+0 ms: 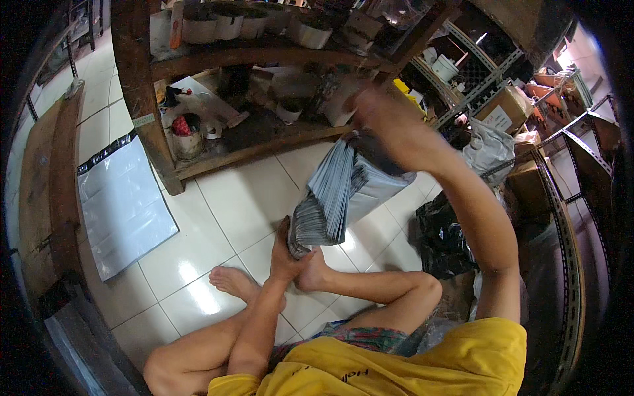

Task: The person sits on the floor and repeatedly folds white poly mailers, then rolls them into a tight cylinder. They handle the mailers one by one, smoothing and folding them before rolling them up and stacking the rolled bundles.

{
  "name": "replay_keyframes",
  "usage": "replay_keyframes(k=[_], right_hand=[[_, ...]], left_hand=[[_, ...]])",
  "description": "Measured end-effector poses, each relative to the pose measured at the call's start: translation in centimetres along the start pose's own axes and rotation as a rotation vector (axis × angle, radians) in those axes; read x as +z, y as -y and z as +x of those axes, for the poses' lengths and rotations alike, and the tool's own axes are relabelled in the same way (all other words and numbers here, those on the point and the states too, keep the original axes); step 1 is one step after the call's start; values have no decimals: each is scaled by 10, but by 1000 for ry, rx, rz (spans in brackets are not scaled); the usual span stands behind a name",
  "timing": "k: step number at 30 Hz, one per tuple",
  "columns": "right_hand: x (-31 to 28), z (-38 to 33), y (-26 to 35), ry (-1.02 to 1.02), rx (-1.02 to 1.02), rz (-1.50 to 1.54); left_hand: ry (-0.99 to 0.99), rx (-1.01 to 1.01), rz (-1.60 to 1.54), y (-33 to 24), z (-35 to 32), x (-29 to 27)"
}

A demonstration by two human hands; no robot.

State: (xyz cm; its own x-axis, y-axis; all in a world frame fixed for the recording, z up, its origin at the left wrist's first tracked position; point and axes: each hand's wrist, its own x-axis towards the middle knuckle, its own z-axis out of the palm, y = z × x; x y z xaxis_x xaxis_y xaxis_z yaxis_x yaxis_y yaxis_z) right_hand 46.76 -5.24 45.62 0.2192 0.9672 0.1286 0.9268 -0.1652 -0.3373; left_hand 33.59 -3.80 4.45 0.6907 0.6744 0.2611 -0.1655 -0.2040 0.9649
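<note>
Grey plastic mailer bags [340,195], 1 thick stack, stand on end above the tiled floor [244,198], the left hand [287,254] gripping the bottom edge to steady them while the right hand [376,115] closes around the top.
</note>
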Motion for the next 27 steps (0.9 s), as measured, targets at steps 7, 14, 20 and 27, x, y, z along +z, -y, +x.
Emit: replay_keyframes(k=[7,14,20,27], right_hand=[[11,-9,-35,0,-176,-328],[1,-9,-27,-28,-31,-144],[19,-23,-28,-89,-100,-176],[50,-92,-61,-873,-57,516]], left_hand=[[-3,-49,-80,5,-2,-1],[24,-21,-116,0,11,-7],[-8,-13,-8,-13,16,-14],[-64,53,-108,7,18,-23]])
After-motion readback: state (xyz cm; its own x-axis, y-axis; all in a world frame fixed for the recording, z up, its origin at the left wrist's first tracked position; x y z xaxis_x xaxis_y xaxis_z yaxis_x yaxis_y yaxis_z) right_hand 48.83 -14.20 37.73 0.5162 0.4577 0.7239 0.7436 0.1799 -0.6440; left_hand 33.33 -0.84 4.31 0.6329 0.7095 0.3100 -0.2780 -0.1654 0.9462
